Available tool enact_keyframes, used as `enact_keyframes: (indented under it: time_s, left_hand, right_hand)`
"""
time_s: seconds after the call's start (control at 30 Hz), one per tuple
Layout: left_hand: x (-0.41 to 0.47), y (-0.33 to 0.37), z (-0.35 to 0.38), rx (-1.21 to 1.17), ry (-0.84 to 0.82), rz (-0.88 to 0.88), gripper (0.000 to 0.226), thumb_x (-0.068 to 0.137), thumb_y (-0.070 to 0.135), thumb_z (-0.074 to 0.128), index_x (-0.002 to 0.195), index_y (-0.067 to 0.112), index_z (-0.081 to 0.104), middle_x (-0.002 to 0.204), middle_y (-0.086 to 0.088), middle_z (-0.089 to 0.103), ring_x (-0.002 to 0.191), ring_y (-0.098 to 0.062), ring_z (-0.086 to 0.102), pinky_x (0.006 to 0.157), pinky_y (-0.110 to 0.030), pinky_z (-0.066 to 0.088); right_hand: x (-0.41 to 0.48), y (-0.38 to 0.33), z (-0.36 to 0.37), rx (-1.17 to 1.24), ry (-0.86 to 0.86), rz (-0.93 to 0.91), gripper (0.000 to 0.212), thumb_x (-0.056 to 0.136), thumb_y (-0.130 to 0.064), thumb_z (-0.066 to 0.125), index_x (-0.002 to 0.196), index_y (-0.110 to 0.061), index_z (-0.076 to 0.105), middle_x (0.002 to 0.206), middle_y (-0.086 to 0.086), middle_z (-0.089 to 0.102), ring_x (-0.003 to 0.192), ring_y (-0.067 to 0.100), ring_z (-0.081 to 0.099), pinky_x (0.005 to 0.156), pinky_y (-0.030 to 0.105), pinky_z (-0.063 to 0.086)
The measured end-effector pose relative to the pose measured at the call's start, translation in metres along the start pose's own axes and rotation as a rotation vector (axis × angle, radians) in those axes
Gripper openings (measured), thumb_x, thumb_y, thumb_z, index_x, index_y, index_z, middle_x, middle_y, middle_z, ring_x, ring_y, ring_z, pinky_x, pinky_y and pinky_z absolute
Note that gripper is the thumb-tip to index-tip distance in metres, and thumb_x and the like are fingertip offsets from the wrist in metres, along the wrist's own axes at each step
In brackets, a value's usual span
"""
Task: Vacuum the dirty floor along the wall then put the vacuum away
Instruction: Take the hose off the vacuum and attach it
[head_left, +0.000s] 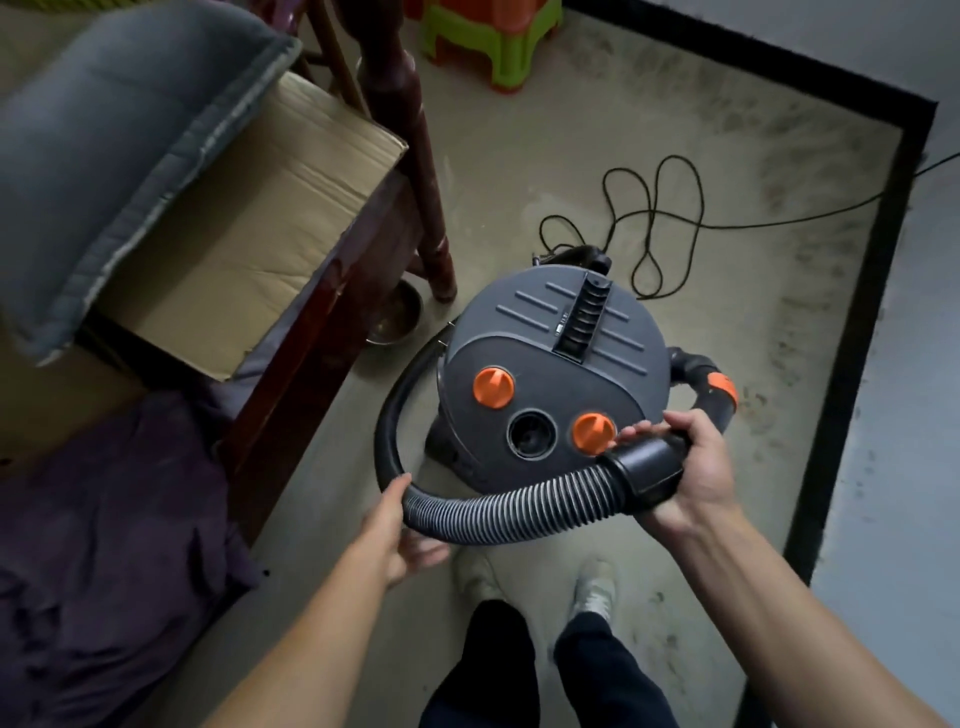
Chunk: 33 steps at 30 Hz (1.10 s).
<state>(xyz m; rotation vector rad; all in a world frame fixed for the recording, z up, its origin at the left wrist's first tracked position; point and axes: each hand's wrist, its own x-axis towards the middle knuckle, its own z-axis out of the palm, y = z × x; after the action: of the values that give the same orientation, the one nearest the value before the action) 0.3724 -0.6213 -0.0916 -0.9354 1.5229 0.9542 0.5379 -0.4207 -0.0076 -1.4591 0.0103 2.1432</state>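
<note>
Head view: left grip (402, 532) and right grip (698, 467) clasp the hose (519, 506), so a hard tug may tip the vacuum (556, 332).

One head-worn wide-angle view, forward and steeply down, close over the vacuum (556, 364) and floor (571, 156).

- Round grey canister vacuum (550, 364) with two orange knobs and an open port, upright on the dusty floor (571, 145).
- Black ribbed hose (519, 512) arcs around its front and left side.
- Black cord (654, 218) lies looped behind.
</note>
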Motion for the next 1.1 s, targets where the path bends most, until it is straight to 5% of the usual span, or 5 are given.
enact_keyframes:
  time_s: [0.3,0.5,0.63,0.87,1.1]
  left_hand:
    - [-0.062,0.102,0.067,-0.233,-0.076,0.521,0.023,0.079,-0.002,0.061,0.1,-0.001,0.052,0.054,-0.012,0.055,0.036,-0.019,0.054,0.04,-0.025,0.047]
    - [-0.056,0.117,0.113,0.461,0.02,0.691,0.062,0.082,0.032,0.069,0.128,0.0,0.043,0.118,-0.017,0.059,0.098,-0.031,0.063,0.08,-0.04,0.055]
    - [-0.037,0.111,0.122,0.802,0.101,0.837,0.068,0.095,0.053,0.045,0.146,0.01,0.035,0.148,-0.015,0.043,0.134,-0.033,0.041,0.112,-0.039,0.032]
    - [-0.035,0.067,0.101,1.031,0.362,1.022,0.032,0.091,0.049,0.052,0.078,0.02,0.051,0.087,-0.007,0.064,0.09,-0.032,0.06,0.07,-0.032,0.037]
    - [-0.031,0.044,0.114,1.585,0.536,1.055,0.024,0.099,0.039,0.037,0.108,0.017,0.042,0.109,-0.008,0.062,0.098,-0.031,0.061,0.069,-0.037,0.037]
  right_hand:
    - [-0.006,-0.047,0.011,-0.204,0.103,-0.173,0.014,0.086,-0.012,0.05,0.073,-0.013,0.046,0.056,0.0,0.055,0.055,0.015,0.06,0.065,0.033,0.052]
    - [0.002,-0.104,0.015,-0.306,0.124,-0.135,0.018,0.084,-0.012,0.052,0.068,-0.015,0.047,0.065,0.002,0.053,0.061,0.017,0.055,0.072,0.033,0.049]
    - [0.024,-0.14,0.011,-0.165,0.05,-0.143,0.021,0.082,-0.013,0.05,0.063,-0.019,0.042,0.051,-0.004,0.049,0.048,0.011,0.051,0.069,0.025,0.045]
    - [0.069,-0.184,0.011,-0.038,0.229,-0.244,0.026,0.087,-0.016,0.047,0.063,-0.02,0.038,0.055,-0.007,0.047,0.044,0.011,0.056,0.053,0.017,0.05]
    - [0.099,-0.169,0.041,-0.087,0.32,-0.175,0.019,0.083,-0.014,0.054,0.069,-0.017,0.041,0.052,-0.006,0.051,0.05,0.015,0.059,0.047,0.022,0.052]
